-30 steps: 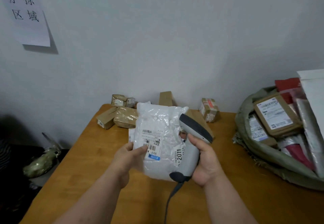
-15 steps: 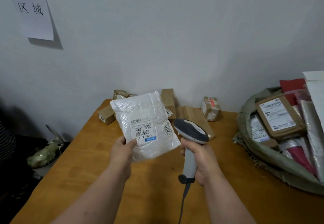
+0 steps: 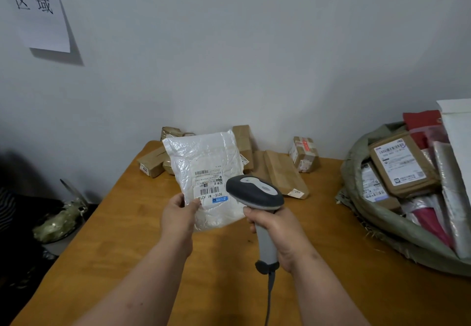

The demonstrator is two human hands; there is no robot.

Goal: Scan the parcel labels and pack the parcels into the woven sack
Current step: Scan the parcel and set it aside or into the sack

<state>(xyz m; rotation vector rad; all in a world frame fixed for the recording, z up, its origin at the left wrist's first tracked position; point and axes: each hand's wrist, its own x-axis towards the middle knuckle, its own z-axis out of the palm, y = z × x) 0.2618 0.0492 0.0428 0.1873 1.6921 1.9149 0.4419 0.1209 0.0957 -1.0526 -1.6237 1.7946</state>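
White plastic parcel (image 3: 206,172) at centre frame, raised above the wooden surface (image 3: 122,223), printed label (image 3: 210,185) facing the camera. Pinched at its lower left corner by the left hand (image 3: 178,217), thumb on the front, remaining fingers hidden behind. Just right of it, grey barcode scanner (image 3: 254,194), head overlapping the parcel's lower right edge, handle wrapped by the curled fingers of the right hand (image 3: 277,234), cable (image 3: 269,300) trailing toward the bottom edge. Behind, along the wall, brown cardboard parcels (image 3: 280,170). At right of frame, green woven sack (image 3: 382,226) lying open, stuffed with labelled parcels. Upper left, paper sign (image 3: 38,7) on the wall.
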